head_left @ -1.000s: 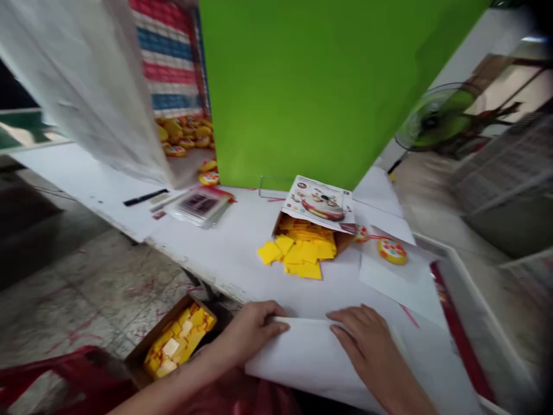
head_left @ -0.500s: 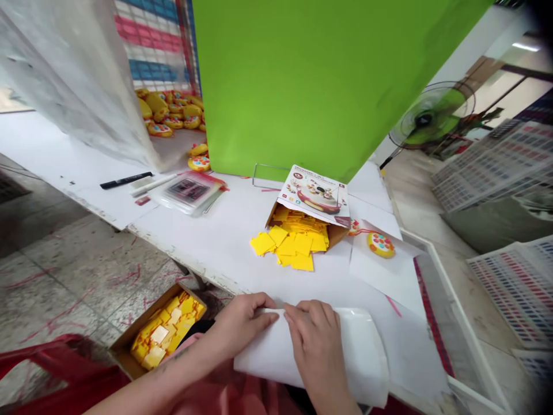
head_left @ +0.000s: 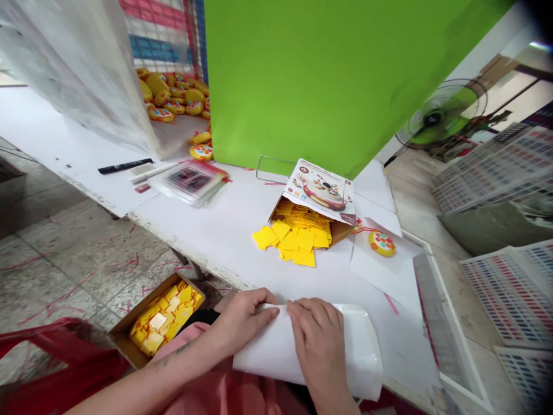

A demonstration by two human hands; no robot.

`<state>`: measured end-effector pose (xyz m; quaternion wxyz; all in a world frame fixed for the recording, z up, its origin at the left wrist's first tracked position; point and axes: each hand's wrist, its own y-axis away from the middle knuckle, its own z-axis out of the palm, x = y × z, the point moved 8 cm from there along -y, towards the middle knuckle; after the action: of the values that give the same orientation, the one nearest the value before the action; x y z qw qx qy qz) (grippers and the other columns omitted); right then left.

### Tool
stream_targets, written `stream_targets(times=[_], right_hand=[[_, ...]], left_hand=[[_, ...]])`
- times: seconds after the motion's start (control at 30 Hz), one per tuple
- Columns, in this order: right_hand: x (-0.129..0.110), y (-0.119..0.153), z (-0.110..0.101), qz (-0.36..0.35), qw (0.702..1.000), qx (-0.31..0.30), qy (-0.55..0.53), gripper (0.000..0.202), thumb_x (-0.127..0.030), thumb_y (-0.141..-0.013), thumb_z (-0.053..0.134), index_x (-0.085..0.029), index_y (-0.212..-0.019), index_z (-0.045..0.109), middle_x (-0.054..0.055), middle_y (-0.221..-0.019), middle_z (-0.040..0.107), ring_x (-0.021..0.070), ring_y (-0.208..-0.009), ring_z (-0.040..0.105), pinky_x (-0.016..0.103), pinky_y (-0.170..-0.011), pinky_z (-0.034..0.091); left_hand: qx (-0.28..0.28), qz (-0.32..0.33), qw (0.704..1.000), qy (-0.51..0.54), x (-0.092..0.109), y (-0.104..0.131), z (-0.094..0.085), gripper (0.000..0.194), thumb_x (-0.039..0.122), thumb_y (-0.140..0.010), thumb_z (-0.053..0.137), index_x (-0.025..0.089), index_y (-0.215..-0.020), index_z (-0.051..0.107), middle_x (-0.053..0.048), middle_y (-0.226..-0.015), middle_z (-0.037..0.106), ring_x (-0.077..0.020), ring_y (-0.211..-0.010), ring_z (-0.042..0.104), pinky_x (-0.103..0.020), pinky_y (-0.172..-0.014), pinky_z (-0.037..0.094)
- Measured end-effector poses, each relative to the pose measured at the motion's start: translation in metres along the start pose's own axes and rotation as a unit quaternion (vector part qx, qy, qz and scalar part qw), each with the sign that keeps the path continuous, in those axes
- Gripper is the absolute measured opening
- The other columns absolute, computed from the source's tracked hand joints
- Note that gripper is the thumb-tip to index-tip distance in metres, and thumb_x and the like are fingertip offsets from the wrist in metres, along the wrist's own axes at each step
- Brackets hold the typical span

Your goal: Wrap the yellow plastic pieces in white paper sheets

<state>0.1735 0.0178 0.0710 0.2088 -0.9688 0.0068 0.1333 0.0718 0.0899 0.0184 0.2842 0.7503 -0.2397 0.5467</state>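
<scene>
A white sheet [head_left: 272,351] with a glossy right end lies across the front edge of the table, partly over my lap. My left hand [head_left: 246,320] pinches its upper edge between thumb and fingers. Close beside it, my right hand [head_left: 319,337] has its bent fingers pressed on the same edge, with the palm over the sheet. What lies under the right fingers is hidden. Beyond the hands, yellow square pieces [head_left: 298,239] spill from an open printed box [head_left: 322,190] lying on its side.
A yellow dotted toy [head_left: 382,244] lies right of the box. At left are a black marker [head_left: 125,166] and a clear plastic packet [head_left: 190,181]. A green panel [head_left: 328,75] stands behind. On the floor sits a carton [head_left: 123,323] of yellow pieces.
The camera view has shifted slightly. Both hands keep their hold on the sheet's edge, with the right fingers moved only a little.
</scene>
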Motion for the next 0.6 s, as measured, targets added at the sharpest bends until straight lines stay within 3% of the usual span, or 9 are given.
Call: stream_targets(times=[0.2, 0.4, 0.6], right_hand=[[-0.0072, 0.0028, -0.0021, -0.024, 0.999, 0.022, 0.0, 0.014, -0.015, -0.085, 0.051, -0.021, -0.091, 0.062, 0.003, -0.088, 0.066, 0.0192, -0.087, 0.054, 0.037, -0.079, 0.037], [0.0022, 0.0031, -0.0015, 0.012, 0.999, 0.039, -0.013, 0.02, -0.024, -0.085, 0.053, -0.019, -0.104, 0.058, 0.007, -0.093, 0.063, 0.0207, -0.088, 0.054, 0.039, -0.081, 0.038], [-0.0051, 0.0021, 0.0029, 0.013, 0.999, 0.024, -0.033, 0.011, -0.02, -0.087, 0.046, -0.02, -0.085, 0.057, 0.006, -0.091, 0.061, 0.0195, -0.088, 0.054, 0.038, -0.081, 0.039]], left_hand=[[-0.003, -0.015, 1.0, 0.013, -0.0045, 0.0007, 0.001, 0.021, 0.028, -0.08, 0.048, 0.014, -0.084, 0.063, 0.0, -0.077, 0.064, -0.0141, -0.072, 0.054, -0.021, -0.064, 0.04], [0.002, -0.02, 1.0, 0.011, -0.0068, 0.0013, 0.0004, 0.02, 0.028, -0.08, 0.048, 0.015, -0.082, 0.062, 0.0, -0.076, 0.064, -0.0138, -0.072, 0.054, -0.021, -0.063, 0.04], [-0.001, -0.01, 1.0, -0.014, -0.0026, 0.0002, 0.0012, 0.021, 0.028, -0.081, 0.047, 0.015, -0.084, 0.063, 0.0, -0.078, 0.066, -0.0142, -0.073, 0.056, -0.021, -0.066, 0.041]])
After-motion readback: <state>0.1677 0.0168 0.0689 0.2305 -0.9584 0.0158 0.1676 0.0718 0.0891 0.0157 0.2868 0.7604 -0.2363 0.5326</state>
